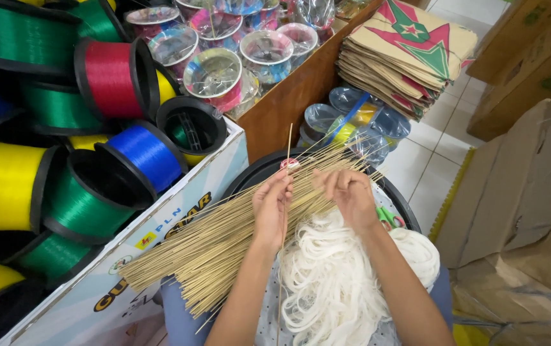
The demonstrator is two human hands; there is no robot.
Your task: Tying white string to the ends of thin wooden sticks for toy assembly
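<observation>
A big bundle of thin bamboo sticks (224, 237) lies across my lap and a round black tray (250, 176). My left hand (273, 208) pinches one single stick (286, 166) that stands nearly upright, with a bit of red and white tape near its top. My right hand (351, 195) rests on the sticks just to the right, fingers curled toward the same stick. A tangled heap of white string (333, 275) lies under my forearms. Green-handled scissors (387, 218) peek out beside my right hand.
At left, a cardboard box (134, 250) holds large spools of green, yellow, blue and red line (112, 77). Behind stand small clear-wrapped reels (214, 74), a stack of paper kites (403, 54), and cardboard sheets (518, 186) on the tiled floor at right.
</observation>
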